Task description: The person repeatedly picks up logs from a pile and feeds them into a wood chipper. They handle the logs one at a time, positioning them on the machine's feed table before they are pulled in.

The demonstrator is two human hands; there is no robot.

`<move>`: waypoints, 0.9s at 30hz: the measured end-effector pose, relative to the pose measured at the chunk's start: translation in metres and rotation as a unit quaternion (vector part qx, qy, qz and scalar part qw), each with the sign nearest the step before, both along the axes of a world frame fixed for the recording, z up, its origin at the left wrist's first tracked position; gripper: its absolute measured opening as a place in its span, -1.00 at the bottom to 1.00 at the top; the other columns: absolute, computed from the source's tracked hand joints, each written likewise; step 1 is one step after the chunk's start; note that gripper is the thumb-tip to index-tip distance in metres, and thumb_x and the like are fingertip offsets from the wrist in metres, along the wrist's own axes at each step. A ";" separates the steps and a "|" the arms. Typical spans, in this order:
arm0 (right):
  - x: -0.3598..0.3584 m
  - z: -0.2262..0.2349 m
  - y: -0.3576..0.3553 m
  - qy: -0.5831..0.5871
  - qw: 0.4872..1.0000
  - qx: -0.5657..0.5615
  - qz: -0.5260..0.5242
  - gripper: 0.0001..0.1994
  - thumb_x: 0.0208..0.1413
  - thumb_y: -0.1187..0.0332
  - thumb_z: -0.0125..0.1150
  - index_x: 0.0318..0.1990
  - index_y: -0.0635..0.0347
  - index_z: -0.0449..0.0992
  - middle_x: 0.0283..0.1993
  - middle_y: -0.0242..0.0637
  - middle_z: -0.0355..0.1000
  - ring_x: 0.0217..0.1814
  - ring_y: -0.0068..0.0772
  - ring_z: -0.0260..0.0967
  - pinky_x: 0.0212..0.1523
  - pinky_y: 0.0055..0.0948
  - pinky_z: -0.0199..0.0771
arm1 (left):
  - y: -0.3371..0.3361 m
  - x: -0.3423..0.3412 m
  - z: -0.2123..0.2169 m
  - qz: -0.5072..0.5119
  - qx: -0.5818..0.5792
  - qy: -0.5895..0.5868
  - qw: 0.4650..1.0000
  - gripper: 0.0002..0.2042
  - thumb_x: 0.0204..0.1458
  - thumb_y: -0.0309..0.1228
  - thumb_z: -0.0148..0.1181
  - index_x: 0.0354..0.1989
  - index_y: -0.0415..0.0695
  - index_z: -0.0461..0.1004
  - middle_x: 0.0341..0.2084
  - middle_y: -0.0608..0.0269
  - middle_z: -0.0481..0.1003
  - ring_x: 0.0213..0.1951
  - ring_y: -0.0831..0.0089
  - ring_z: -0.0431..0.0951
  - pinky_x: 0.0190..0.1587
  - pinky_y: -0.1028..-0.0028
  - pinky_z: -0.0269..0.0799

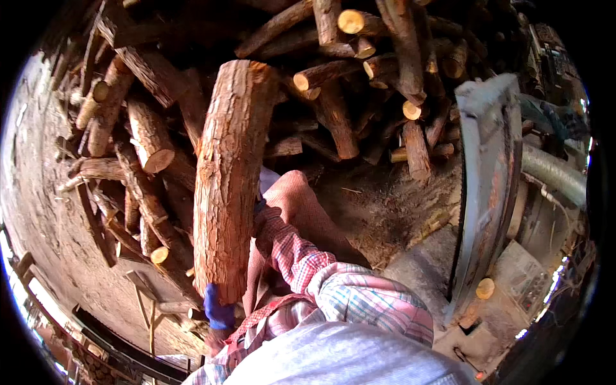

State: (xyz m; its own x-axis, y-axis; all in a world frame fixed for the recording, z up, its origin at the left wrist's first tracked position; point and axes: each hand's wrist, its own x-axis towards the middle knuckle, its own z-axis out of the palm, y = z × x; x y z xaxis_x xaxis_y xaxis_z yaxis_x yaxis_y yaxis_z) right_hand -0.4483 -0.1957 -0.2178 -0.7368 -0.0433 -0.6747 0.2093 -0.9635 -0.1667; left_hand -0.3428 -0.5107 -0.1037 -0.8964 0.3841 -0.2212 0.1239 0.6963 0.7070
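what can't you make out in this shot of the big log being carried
Head view:
- Right hand: hidden behind the thick bark-covered log; only the pink checked sleeve shows.
- Left hand in blue glove: fingers tucked under the log's lower end.
- Grey machine frame: right side lost in glare.

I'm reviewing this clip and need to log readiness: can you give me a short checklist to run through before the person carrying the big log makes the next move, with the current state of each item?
1. Large bark-covered log off the pile and carried: ok, it is raised in front of the body.
2. Left hand on the log: ok, a blue-gloved hand supports its near end from below.
3. Right hand grip: cannot tell, the hand is hidden behind the log; only the plaid sleeve shows.
4. Log clear of the log pile: cannot tell, its far end overlaps the pile.
5. Log apart from the grey machine frame: ok, bare ground lies between.
6. Footing: cannot tell, feet hidden.
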 end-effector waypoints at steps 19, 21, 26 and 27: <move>0.088 0.098 0.110 -0.121 0.978 0.167 0.022 -0.44 0.14 -0.08 -0.06 0.01 0.28 0.42 0.01 -0.11 0.43 -0.01 -0.25 0.42 0.01 -0.30 0.39 | 0.447 -0.217 0.132 -0.176 0.565 -0.554 0.585 -0.67 0.16 -0.38 -0.08 0.08 -0.21 0.32 0.07 0.04 0.36 0.09 0.18 0.37 0.12 0.33 0.29; 0.093 0.065 0.114 -0.045 0.989 0.133 0.036 -0.46 0.17 -0.05 -0.08 0.02 0.28 0.41 0.00 -0.11 0.44 -0.04 -0.26 0.43 0.00 -0.32 0.40 | 0.373 -0.254 0.060 -0.212 0.472 -0.250 0.818 -0.70 0.14 -0.41 -0.01 0.02 -0.25 0.37 -0.03 0.06 0.41 0.00 0.27 0.43 0.07 0.37 0.35; -0.062 0.070 0.116 -0.040 0.921 0.356 0.150 -0.49 0.02 -0.02 0.21 -0.01 0.18 0.43 -0.18 -0.40 0.44 -0.20 -0.53 0.34 -0.19 -0.47 0.35 | 0.194 -0.376 -0.112 0.209 0.304 -0.035 0.929 -0.79 0.05 -0.34 0.09 -0.28 -0.24 0.49 -0.50 0.26 0.49 -0.42 0.47 0.44 -0.31 0.43 0.37; -0.095 0.039 0.121 -0.046 0.902 0.403 0.150 -0.37 -0.03 -0.05 0.25 0.09 0.22 0.36 -0.15 -0.36 0.41 -0.20 -0.45 0.31 -0.14 -0.42 0.32 | 0.212 -0.381 -0.107 0.216 0.229 -0.011 0.949 -0.75 0.01 -0.26 0.10 -0.33 -0.22 0.51 -0.50 0.22 0.49 -0.43 0.43 0.43 -0.36 0.39 0.35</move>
